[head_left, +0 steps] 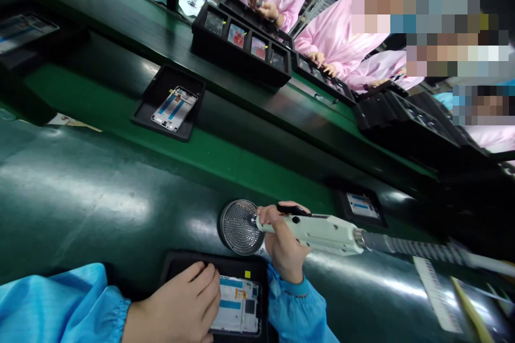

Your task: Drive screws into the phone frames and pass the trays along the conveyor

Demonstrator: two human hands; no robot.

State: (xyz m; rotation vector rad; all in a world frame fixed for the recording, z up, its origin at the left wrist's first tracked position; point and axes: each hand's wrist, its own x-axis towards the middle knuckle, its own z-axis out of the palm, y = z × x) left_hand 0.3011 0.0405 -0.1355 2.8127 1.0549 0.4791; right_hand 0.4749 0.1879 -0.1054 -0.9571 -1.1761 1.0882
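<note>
The left hand (181, 305) is lying open on the phone (239, 313) in a tray (177, 265). The right hand (284, 246) is gripping the screwdriver (322, 233) by a round dish (237, 225).

Phone frame (238, 312) in tray (177, 265), mesh dish (237, 225) behind

Dim scene under overhead light, soft white glare streaks on the glossy green counter (80, 193), tilted wide-angle view bending at the edges, far corners dark, background blurred

Phone frame (240, 308) partly under left hand (177, 308)
</note>
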